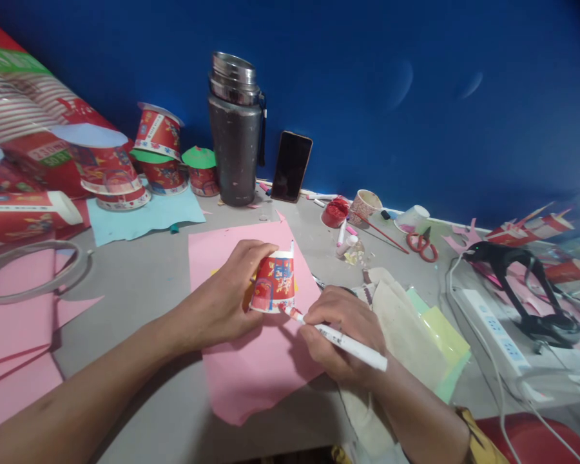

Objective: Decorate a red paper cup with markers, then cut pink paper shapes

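My left hand (236,283) is wrapped round the left side of a red paper cup (276,283). The cup is upside down, wide rim low, with blue window and door shapes and small figures on its side. Between the fingers and thumb of my right hand (343,325) is a white marker pen (350,347). Its red tip meets the cup near the lower rim. Below both hands lies a pink paper sheet (251,380), and a bit of yellow shows behind the cup.
A dark thermos (235,148) and a phone (292,166) stand against the blue wall. Decorated cups (159,132) are stacked at left beside a tape ring (33,298). Red scissors (421,246), a cloth (401,322), a power strip (497,335) and a black headset-like frame (512,283) lie at right.
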A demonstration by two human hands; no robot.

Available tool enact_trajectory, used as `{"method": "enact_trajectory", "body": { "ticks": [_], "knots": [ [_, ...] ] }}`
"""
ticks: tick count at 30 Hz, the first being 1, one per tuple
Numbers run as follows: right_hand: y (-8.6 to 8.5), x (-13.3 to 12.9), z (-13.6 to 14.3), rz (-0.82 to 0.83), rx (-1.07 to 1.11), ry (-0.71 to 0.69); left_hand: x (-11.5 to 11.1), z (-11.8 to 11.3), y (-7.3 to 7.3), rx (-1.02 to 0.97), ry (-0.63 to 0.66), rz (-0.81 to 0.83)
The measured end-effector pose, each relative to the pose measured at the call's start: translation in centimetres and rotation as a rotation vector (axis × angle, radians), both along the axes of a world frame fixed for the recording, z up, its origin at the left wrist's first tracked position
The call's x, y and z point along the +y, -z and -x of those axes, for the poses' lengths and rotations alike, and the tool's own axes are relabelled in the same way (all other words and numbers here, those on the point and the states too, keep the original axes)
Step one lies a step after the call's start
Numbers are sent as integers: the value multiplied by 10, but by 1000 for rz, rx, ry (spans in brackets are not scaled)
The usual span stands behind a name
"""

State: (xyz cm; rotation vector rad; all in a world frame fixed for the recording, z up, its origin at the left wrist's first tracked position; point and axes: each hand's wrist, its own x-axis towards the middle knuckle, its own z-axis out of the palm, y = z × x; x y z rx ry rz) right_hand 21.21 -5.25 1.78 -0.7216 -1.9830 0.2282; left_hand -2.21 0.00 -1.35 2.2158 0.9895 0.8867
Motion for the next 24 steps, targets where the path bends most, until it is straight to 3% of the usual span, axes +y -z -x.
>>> {"method": "enact_trajectory", "body": {
  "ticks": [24],
  "knots": [
    [2, 1, 1, -6, -23, 0, 2, 1, 1, 7, 18, -25]
  ]
}}
